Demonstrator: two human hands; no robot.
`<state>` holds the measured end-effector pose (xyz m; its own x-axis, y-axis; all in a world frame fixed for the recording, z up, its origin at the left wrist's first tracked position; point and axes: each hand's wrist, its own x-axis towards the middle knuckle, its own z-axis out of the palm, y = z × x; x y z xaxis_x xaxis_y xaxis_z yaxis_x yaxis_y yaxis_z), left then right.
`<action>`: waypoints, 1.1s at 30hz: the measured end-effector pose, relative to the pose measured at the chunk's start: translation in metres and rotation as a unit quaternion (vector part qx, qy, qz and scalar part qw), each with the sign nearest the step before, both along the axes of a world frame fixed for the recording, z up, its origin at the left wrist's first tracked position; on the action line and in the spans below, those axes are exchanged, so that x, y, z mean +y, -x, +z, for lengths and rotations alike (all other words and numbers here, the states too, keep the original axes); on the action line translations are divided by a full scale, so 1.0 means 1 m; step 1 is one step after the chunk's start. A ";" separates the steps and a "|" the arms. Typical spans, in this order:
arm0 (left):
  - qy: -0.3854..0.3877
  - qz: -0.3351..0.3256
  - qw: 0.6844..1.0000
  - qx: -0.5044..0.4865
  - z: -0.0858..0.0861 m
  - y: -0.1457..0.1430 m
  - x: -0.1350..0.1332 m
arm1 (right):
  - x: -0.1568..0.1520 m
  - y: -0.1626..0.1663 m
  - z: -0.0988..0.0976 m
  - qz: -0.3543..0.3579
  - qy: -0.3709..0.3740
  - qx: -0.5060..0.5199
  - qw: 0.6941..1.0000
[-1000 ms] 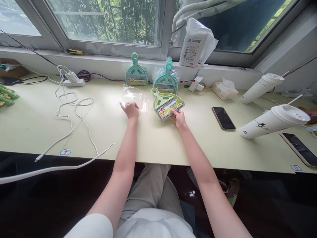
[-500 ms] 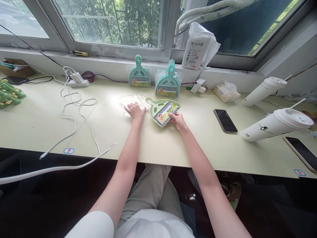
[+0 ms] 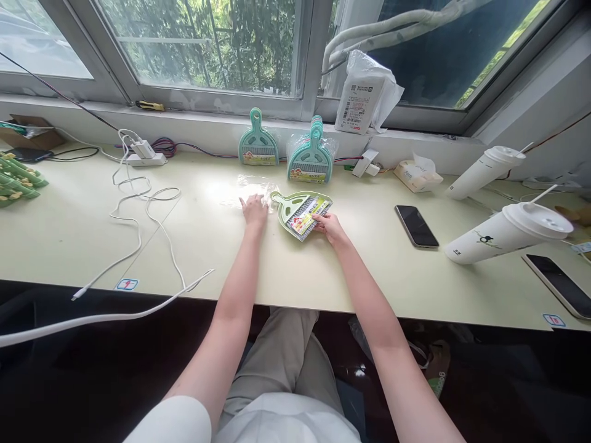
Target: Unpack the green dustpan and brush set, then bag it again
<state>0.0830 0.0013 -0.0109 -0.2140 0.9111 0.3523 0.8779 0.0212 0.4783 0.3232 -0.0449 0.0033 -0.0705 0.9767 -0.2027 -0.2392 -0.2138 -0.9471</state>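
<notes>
"Head view, from the left: what is met first?"

"The left hand (image 3: 255,212), laid palm down with its fingers reaching onto a clear plastic bag (image 3: 255,183) on the table (image 3: 300,277). Whether any film is pinched cannot be told."

"How is that bag judged?"

"As nearly weightless, limp and slippery, prone to cling and crease. It would best be held by an edge, between thumb and fingertip."

"And to its right?"

"The light-green dustpan-and-brush set (image 3: 301,215), its handle (image 3: 285,200) pointed left and ending at or just beside the bag. Whether its underside is fully rested on the table cannot be told."

"Is it thought heavy?"

"Light, by its look: thin moulded plastic, stiff in the pan and handle, softer at the bristles (image 3: 294,219). It is not judged fragile, though the bristles could be bent if squeezed, and the printed label (image 3: 308,214) may be a little slick."

"How is it gripped, further right?"

"By the right hand (image 3: 330,229): the wide end is clasped, with the thumb laid over the label and the fingers tucked beneath. There, pan and brush are probably pressed together. The handle could also be used, but by it alone the brush might be left unsupported."
</notes>
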 end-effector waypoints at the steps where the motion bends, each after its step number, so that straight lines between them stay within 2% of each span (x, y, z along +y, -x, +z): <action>1: 0.013 -0.004 1.000 0.000 0.000 0.001 0.000 | 0.000 0.000 0.000 0.002 0.001 -0.001 1.000; 4: 0.031 0.012 0.999 -0.010 0.001 0.002 0.000 | 0.000 0.000 0.001 -0.002 0.005 -0.001 1.000; 8: -0.015 0.014 0.999 -0.027 0.006 -0.001 -0.003 | 0.000 -0.001 0.002 -0.026 0.003 0.000 1.000; 14: -0.088 -0.079 0.991 -0.055 0.011 -0.015 -0.008 | -0.001 0.000 0.004 -0.003 -0.008 -0.007 1.000; 18: -0.105 -0.122 0.984 -0.075 0.013 -0.024 -0.011 | -0.004 0.002 0.005 0.022 -0.015 -0.018 0.999; 26: -0.089 -0.224 0.962 -0.131 0.017 -0.036 -0.016 | 0.000 0.003 0.002 -0.079 -0.020 0.014 0.997; 30: -0.099 -0.270 0.945 -0.156 0.020 -0.046 -0.021 | 0.000 0.003 0.002 -0.049 -0.019 0.018 0.998; 32: -0.118 -0.269 0.943 -0.155 0.025 -0.050 -0.026 | -0.001 0.004 0.002 -0.027 -0.026 0.020 0.999; 33: -0.132 -0.245 0.948 -0.154 0.028 -0.051 -0.028 | -0.001 0.004 0.002 -0.022 -0.031 0.023 0.999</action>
